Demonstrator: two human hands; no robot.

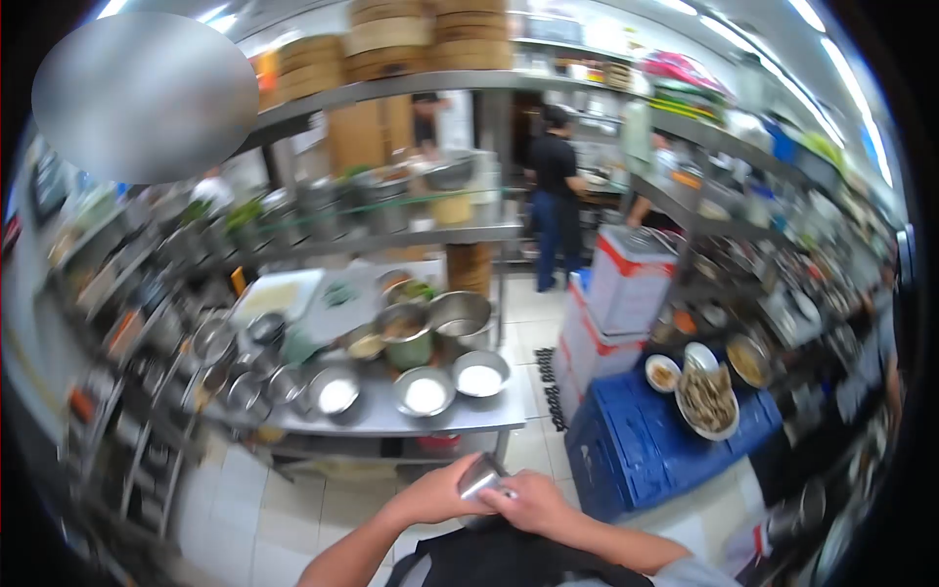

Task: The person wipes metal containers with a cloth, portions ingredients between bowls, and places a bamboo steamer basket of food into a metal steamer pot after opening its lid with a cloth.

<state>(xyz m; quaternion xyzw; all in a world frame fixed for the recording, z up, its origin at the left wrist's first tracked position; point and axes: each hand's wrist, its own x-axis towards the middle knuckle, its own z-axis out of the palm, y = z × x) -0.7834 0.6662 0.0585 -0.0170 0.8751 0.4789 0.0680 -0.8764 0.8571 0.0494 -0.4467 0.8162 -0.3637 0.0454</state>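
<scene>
The left hand (pixel 448 492) and right hand (pixel 535 503) are together, both clamped on a shiny metal cup (pixel 480 477) — just before the counter (pixel 377 422), where three bowls (pixel 424 412) hold something white.

Quantities: three bowls (pixel 425 393) of white contents on the counter (pixel 494 416); three steamer stacks (pixel 386 39) (all round) on the upper shelf (pixel 391 92); one blue chest (pixel 631 440).

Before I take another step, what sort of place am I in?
Most likely a restaurant's working kitchen: stacked bamboo steamers on the top shelf, bowls of white powder or grains on a metal worktable, and a big dish of food on a blue container.
</scene>
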